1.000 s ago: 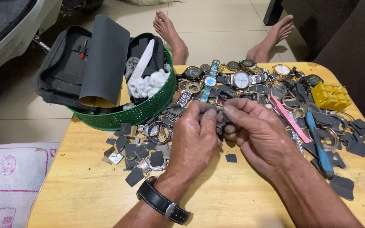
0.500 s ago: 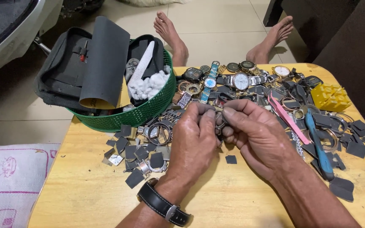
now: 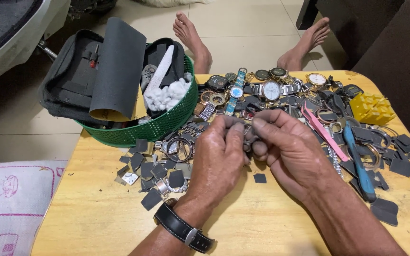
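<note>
Pinching together above the wooden table [image 3: 262,223], the left hand [image 3: 219,159] and right hand [image 3: 288,147] gripped what looked like a small metal watch part [image 3: 247,138].

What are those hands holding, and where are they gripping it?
Both the left hand and right hand pinch a small metal watch part between their fingertips; which part of it is gripped cannot be told.

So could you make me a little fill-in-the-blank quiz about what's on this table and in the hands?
1. The left hand and the right hand together pinch a small metal piece above the ____ table.
2. The roll of grey sandpaper leans in a ____ basket.
3. The wrist of the ____ hand wears a black strap.
4. At the table's right edge sits a ____ plastic block.

Missing words: wooden; green; left; yellow
</note>
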